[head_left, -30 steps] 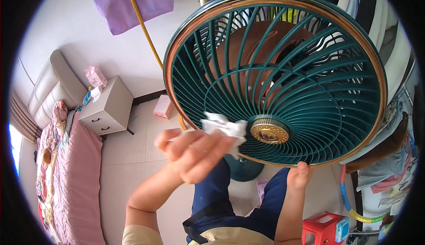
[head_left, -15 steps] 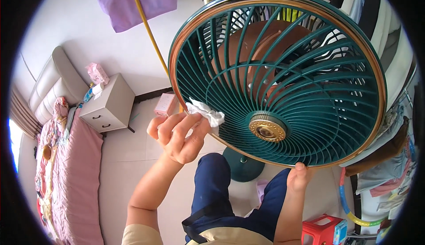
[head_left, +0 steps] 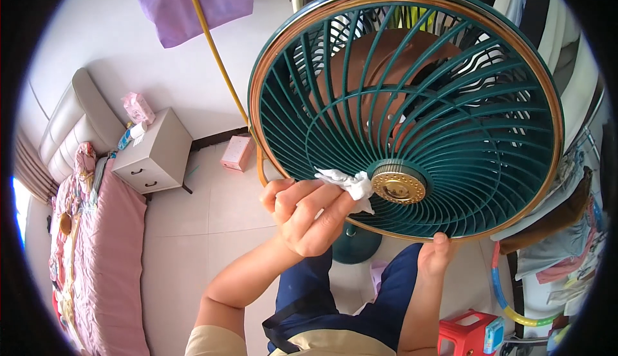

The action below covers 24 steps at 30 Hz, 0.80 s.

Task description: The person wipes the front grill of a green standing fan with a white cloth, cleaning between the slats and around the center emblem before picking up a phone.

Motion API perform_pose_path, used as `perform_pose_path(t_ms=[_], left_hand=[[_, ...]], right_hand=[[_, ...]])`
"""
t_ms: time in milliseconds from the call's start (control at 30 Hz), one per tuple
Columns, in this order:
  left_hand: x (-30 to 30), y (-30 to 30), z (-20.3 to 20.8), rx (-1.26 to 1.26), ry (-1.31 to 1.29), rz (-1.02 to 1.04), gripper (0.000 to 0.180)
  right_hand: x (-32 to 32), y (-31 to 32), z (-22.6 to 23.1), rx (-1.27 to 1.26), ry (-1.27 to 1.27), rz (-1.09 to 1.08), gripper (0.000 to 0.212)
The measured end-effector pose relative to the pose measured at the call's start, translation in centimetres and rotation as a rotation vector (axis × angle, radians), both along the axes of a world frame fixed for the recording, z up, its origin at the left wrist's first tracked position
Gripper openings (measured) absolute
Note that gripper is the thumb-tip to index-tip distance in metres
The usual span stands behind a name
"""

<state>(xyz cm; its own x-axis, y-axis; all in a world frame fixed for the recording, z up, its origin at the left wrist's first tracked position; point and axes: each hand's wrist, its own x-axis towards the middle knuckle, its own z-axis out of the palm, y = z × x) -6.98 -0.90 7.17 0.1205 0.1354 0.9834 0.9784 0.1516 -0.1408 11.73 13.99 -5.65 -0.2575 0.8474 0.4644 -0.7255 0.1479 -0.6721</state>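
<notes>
A large green fan (head_left: 450,203) with a copper-coloured rim faces me, its curved ribs meeting at a gold hub (head_left: 399,187). Pinched in the fingertips of my left hand (head_left: 307,214) is a crumpled white tissue (head_left: 353,186), held against the ribs just left of the hub. My right hand (head_left: 436,256) grips the lower rim of the fan, thumb in front and the other fingers hidden behind it. Below the grille, the round green fan base (head_left: 355,245) stands on the floor, partly covered by my left hand and the rim.
To the left are a pink-covered bed (head_left: 116,259) and a grey bedside cabinet (head_left: 151,159). A pink box (head_left: 237,153) lies on the floor. Hanging clothes (head_left: 566,98) crowd the right side, above a red stool (head_left: 460,337). A yellow pole (head_left: 215,50) leans near a purple bag (head_left: 193,5).
My left hand has moved right with the tissue, from the fan's lower left rim to beside the hub. My right hand stays on the rim.
</notes>
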Motion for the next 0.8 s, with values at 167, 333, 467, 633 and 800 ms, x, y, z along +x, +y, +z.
perform_pose_path(t_ms=[167, 333, 467, 633, 800], left_hand=[[-1.1, -1.6, 0.6, -0.065, 0.101, 0.107, 0.028], [-3.3, -3.2, 1.0, -0.103, 0.135, 0.226, 0.017], [-2.6, -3.9, 1.2, -0.102, 0.088, 0.267, 0.019], [0.2, -3.7, 1.2, -0.122, -0.015, 0.118, 0.023], [1.0, -1.5, -0.1, -0.099, -0.049, 0.041, 0.030]], right_hand=[[-0.4, -0.4, 0.2, 0.024, 0.005, 0.020, 0.064], [-0.4, -0.3, -0.1, 0.071, 0.031, 0.046, 0.063], [-1.0, -0.9, 0.0, -0.001, 0.048, -0.051, 0.060], [-1.1, -0.9, 0.5, 0.013, 0.052, -0.023, 0.063], [-1.0, -1.4, 1.9, 0.118, 0.115, 0.094, 0.066]])
